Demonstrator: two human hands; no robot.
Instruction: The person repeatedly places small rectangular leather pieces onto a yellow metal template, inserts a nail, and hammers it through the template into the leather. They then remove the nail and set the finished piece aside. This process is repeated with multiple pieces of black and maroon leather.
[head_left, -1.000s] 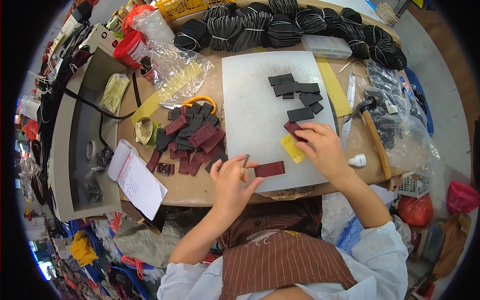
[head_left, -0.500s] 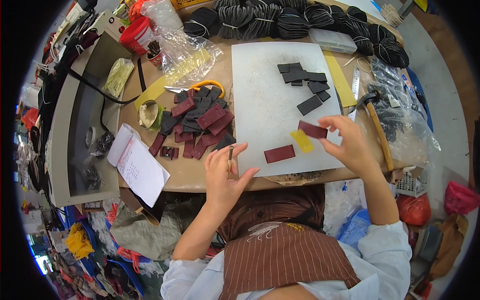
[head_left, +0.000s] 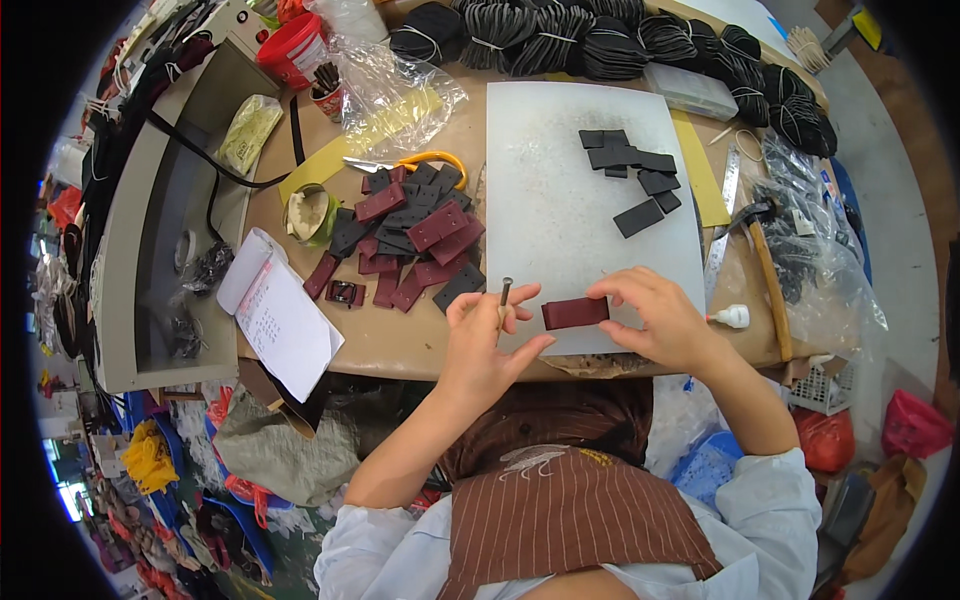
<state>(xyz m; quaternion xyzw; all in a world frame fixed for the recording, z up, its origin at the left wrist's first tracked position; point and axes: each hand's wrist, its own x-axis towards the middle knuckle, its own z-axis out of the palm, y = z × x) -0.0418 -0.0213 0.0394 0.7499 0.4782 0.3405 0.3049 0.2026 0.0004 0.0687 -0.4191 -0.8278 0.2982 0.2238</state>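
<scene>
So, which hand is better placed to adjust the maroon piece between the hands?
Probably the right hand: its fingers are at the maroon piece's right end, while the left hand is occupied with a slim rod.

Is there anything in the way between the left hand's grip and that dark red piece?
Nothing visible. Only the white board shows between the left hand, which holds a thin rod-like tool, and the dark red piece. The right hand is at the other end.

Seemingly leather strip (head_left: 574, 314) between hands (head_left: 662, 320)
</scene>
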